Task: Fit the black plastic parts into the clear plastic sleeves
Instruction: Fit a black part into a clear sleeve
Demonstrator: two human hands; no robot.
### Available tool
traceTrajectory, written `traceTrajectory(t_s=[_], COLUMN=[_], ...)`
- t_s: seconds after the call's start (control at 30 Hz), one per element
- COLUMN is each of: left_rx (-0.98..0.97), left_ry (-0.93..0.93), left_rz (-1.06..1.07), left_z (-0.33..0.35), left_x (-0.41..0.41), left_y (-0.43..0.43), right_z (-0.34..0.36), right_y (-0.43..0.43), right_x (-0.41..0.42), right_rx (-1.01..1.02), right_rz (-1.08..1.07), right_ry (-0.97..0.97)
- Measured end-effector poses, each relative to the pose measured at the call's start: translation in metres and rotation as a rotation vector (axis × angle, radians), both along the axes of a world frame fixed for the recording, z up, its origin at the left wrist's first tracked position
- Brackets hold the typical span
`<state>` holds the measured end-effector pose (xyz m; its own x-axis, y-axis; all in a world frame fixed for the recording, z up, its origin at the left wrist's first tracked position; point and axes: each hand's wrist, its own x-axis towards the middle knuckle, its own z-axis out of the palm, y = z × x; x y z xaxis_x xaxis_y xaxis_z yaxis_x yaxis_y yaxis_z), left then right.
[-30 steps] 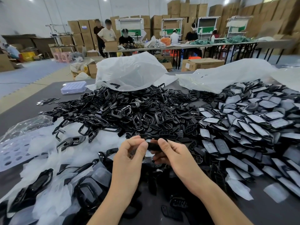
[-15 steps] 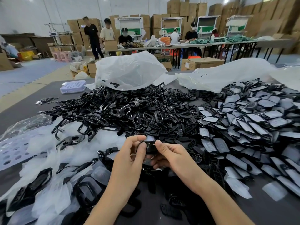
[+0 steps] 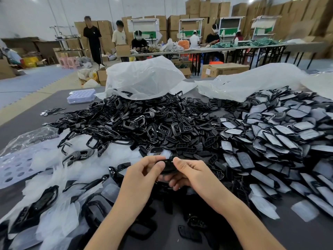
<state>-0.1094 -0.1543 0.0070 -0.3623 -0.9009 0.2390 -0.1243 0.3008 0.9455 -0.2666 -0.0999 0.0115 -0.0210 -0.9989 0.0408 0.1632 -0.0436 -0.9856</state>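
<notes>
Holding of one black part [image 3: 167,168] is seen low at mid-table, pinched from both sides: left grip [image 3: 142,179] w/ thumb and forefinger curled onto its left end, right grip [image 3: 191,175] w/ thumb and fingers curled onto its right end. Both grips are thus clenched on the same piece; neither is free. Long axis of the part is judged to run approx. left–right, across the body, betw. the two thumbs. A translucent flap [image 3: 169,155] is noted just above the fingertips. Whether it is the sleeve being worked on cannot be told, as the joint is hidden by fingers.

Step in hand (judgement): part is being aligned w/ or seated in a sleeve. The coming move is taken to turn on one relation, sleeve mouth vs. the part's long axis. Sliding would have to be made along that left–right line, one grip as holder, the other as pusher. Both are equally near, so no reach is needed.

Room: work is held above a cluttered patch. Heap of bare black parts [image 3: 144,127] lies just beyond the grips, heap of sleeved parts [image 3: 279,134] to the right, loose clear sleeves [image 3: 54,222] to the left. Bare table [image 3: 302,237] is seen at front right. Set-down space is judged best there, beside the done heap. Risk: thin film snagged on part edges.
</notes>
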Motion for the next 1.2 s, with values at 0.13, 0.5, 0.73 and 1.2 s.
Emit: traceTrajectory(t_s=[0.13, 0.5, 0.73, 1.2], left_rx=[-0.116, -0.327, -0.69, -0.491], left_ry=[-0.107, -0.206, -0.648, -1.001], left_rz=[0.093, 0.175, -0.146, 0.171], left_z=[-0.005, -0.004, -0.012, -0.005], left_x=[-0.002, -0.004, 0.001, -0.017], left_y=[0.0, 0.007, 0.009, -0.015], right_z=[-0.008, -0.015, -0.021, -0.027], right_y=[-0.001, -0.006, -0.013, -0.018], right_x=[0.0, -0.01, -0.032, -0.035], right_rx=[-0.049, -0.143, -0.113, -0.077], right_rz=[-0.09, -0.317, -0.545, -0.639], right_ry=[0.202, 0.301, 0.151, 0.071])
